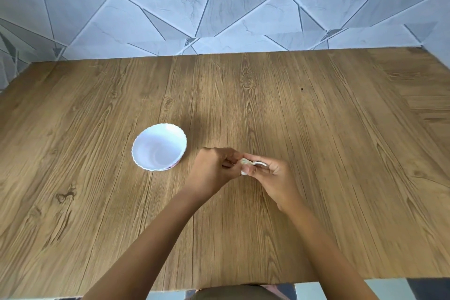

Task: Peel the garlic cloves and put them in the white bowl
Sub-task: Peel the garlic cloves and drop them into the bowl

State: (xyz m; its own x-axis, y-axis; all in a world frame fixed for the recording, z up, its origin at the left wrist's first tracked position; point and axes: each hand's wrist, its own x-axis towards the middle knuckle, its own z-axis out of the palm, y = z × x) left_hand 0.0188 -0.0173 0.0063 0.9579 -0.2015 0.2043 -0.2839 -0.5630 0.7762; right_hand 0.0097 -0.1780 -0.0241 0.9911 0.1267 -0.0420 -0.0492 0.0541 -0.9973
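Note:
A white scalloped bowl (159,146) stands on the wooden table (316,129), left of centre, and looks empty. Just right of it my two hands meet above the tabletop. My left hand (214,170) has its fingers curled and pinches a small pale garlic clove (244,162) at its left end. My right hand (272,173) pinches the same clove from the right, and a shiny curved strip, perhaps peel or a small blade (260,164), lies between its fingers. Most of the clove is hidden by fingertips.
The table's near edge (243,287) runs along the bottom of the view, with my lap below it. A grey tiled wall (219,7) with triangular patterns rises behind the far edge. A tiny dark speck (302,89) lies on the wood at far right.

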